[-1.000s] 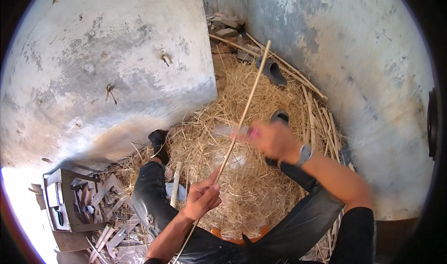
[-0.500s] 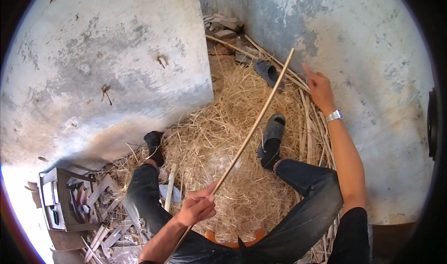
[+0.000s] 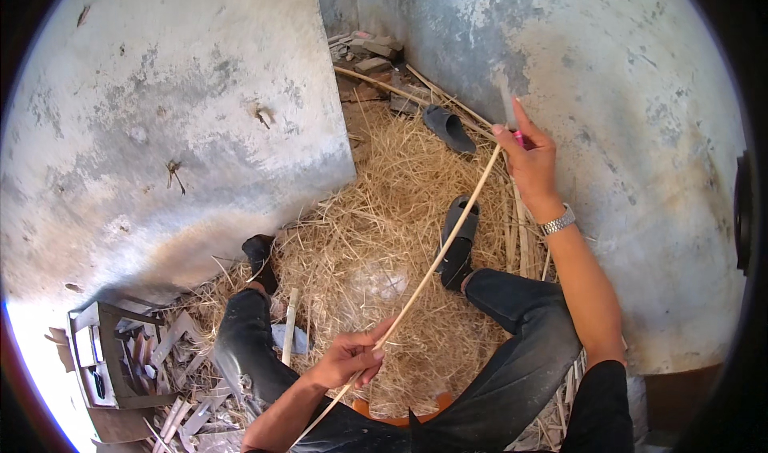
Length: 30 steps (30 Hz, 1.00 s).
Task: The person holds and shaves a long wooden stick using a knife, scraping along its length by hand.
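Note:
A long, thin, pale stick [image 3: 442,255], which looks like bamboo or cane, slants from the lower middle up to the far right. My left hand [image 3: 350,360] is closed around its lower part, fingers and thumb pinching it. At the stick's upper end is my right hand [image 3: 531,165], its thumb against the tip and its index finger stretched upward. In this right hand is a knife with a pink handle [image 3: 518,139]; its greyish blade [image 3: 506,97] points up, blurred against the wall, and most of the handle is hidden by the fingers.
Straw-like shavings [image 3: 384,213] cover the floor between my legs. A loose dark slipper [image 3: 448,128] lies ahead, near long strips [image 3: 524,245] along the right wall [image 3: 640,133]. A whitewashed wall or panel [image 3: 200,93] stands left, above a dark frame [image 3: 112,357] with wood scraps.
My right hand has turned and met the stick's upper end, which was free before. The knife's blade and pink handle now show. My left hand still grips the stick.

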Tool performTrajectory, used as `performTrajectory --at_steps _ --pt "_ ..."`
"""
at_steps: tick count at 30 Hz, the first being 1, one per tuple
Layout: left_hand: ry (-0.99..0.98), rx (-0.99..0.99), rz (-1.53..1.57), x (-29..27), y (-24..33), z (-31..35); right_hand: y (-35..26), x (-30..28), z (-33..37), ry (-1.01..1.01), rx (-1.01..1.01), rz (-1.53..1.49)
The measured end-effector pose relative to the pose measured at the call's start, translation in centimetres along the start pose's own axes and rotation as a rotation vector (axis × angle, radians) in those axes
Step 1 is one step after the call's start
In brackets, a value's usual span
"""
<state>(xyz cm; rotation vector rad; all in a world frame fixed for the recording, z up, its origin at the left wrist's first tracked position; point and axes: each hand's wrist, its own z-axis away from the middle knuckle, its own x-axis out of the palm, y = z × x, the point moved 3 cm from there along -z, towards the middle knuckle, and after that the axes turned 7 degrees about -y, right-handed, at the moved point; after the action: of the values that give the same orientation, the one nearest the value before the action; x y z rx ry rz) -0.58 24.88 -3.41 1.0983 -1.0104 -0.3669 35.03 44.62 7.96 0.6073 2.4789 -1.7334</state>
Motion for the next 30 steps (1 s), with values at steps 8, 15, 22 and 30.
performTrajectory --at_steps 8,15,22,30 --pt "0.145 0.112 0.349 -0.6 0.4 -0.3 -4.8 8.3 6.8 -0.472 -0.441 0.436" --pt "0.175 0.120 0.313 -1.7 1.5 1.5 -3.5 11.1 13.8 -0.804 -0.773 0.651" --pt "0.132 0.077 0.372 -1.2 1.1 2.6 0.2 7.8 5.0 -0.368 -0.838 0.764" --pt "0.069 0.150 0.415 -1.4 1.2 3.4 2.0 2.3 -2.0 -0.145 -0.302 0.994"
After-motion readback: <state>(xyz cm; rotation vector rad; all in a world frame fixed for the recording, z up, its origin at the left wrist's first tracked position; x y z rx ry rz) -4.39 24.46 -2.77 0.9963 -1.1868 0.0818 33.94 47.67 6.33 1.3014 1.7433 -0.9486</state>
